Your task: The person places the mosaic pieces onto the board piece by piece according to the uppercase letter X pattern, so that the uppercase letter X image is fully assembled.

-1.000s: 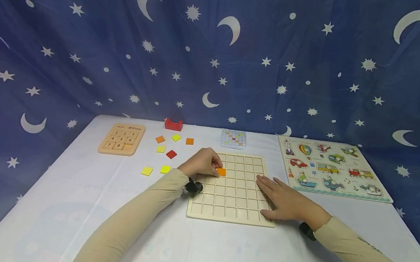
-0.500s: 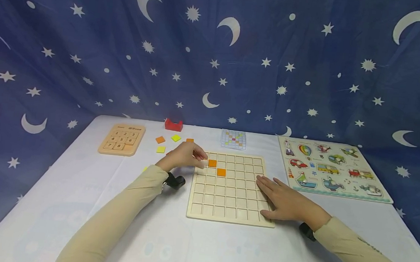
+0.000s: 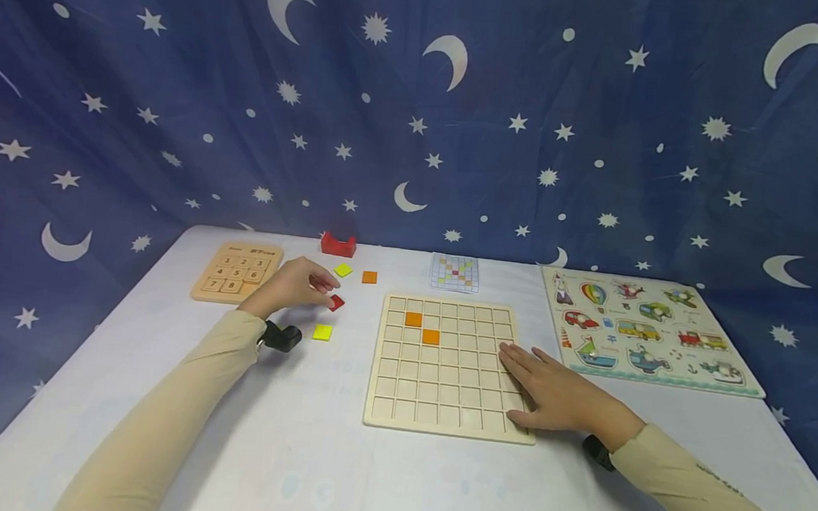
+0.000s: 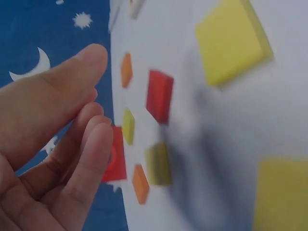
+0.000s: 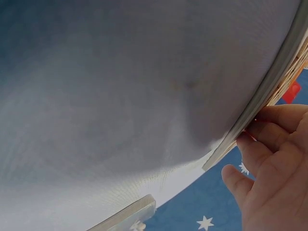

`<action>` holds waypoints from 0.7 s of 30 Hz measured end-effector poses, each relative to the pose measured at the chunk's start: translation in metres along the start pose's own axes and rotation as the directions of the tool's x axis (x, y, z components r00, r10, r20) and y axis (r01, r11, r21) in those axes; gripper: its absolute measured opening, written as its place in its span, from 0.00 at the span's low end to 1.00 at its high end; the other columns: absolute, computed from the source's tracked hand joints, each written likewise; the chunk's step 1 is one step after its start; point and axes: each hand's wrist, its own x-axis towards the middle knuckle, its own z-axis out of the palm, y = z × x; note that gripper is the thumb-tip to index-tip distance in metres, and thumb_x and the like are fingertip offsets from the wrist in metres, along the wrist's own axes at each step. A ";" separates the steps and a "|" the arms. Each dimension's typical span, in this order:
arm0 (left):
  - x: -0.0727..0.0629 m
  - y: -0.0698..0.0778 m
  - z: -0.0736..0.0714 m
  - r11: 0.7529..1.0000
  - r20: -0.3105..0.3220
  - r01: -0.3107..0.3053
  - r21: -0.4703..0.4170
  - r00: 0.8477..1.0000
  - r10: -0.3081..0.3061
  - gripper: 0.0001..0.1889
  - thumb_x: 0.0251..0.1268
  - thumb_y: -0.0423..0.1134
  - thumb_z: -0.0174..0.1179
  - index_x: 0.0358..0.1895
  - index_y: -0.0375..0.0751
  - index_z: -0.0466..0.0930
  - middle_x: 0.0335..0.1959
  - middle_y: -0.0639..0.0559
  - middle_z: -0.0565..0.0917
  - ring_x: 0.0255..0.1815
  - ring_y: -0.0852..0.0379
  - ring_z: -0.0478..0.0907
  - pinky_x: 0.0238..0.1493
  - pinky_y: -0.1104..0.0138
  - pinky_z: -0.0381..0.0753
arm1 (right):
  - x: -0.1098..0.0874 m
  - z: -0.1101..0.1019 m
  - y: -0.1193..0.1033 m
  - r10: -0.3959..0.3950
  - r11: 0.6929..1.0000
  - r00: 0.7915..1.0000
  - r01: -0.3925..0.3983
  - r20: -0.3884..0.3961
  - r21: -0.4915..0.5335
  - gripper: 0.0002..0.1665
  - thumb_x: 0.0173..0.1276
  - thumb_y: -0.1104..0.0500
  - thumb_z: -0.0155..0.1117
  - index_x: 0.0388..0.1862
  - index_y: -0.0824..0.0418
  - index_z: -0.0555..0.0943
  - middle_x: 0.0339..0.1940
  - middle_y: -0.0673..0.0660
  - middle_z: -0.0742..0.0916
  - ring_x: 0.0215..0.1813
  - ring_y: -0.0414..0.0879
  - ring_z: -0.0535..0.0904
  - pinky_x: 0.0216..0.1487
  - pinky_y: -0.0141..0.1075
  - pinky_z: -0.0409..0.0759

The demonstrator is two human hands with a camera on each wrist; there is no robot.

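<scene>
My left hand (image 3: 295,286) hovers over the loose square tiles left of the board, thumb and fingers apart with nothing between them. In the head view its fingertips overlap a red tile (image 3: 337,303); the left wrist view shows that red tile (image 4: 159,95) lying on the table, apart from the fingers. Close by lie a yellow tile (image 3: 323,332) and an orange tile (image 3: 370,277). Two orange tiles, one upper (image 3: 414,319) and one lower (image 3: 431,337), sit diagonally in cells of the wooden grid board (image 3: 471,375). My right hand (image 3: 554,390) rests flat on the board's right edge.
A number puzzle (image 3: 235,273) lies at the left, behind my left hand. At the back are a red holder (image 3: 338,245) and a coloured pattern card (image 3: 454,272). A vehicle picture puzzle (image 3: 650,333) lies at the right. A starry curtain (image 3: 422,110) hangs behind the table.
My left hand let go of an orange tile, leaving a second one uncovered on the board, and moved left to the loose tiles. My right hand stayed put.
</scene>
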 end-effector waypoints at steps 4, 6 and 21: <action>0.001 -0.012 -0.004 1.000 0.018 0.013 0.004 1.000 -0.013 0.18 0.46 0.31 0.71 0.44 0.31 0.83 0.40 0.39 0.86 0.35 0.56 0.81 0.40 0.68 0.79 | 0.000 0.001 0.000 0.001 1.000 1.000 -0.001 0.001 -0.005 0.50 0.62 0.38 0.57 0.72 0.68 0.57 0.74 0.64 0.62 0.74 0.57 0.58 0.71 0.54 0.59; 0.002 -0.015 -0.006 1.000 0.036 0.018 0.004 0.999 -0.018 0.18 0.46 0.30 0.71 0.45 0.30 0.83 0.40 0.38 0.86 0.36 0.55 0.82 0.41 0.67 0.80 | 0.000 0.001 0.000 0.004 1.000 1.000 -0.004 0.004 -0.003 0.50 0.62 0.38 0.57 0.72 0.68 0.56 0.74 0.64 0.62 0.74 0.56 0.58 0.71 0.54 0.58; 0.024 -0.018 0.000 0.999 0.147 -0.028 0.030 0.989 0.024 0.17 0.44 0.22 0.67 0.43 0.31 0.84 0.38 0.40 0.86 0.37 0.54 0.80 0.44 0.64 0.81 | 0.000 0.001 0.000 0.016 1.000 1.000 -0.016 0.011 0.003 0.50 0.62 0.37 0.56 0.73 0.67 0.56 0.75 0.63 0.61 0.75 0.56 0.57 0.72 0.54 0.58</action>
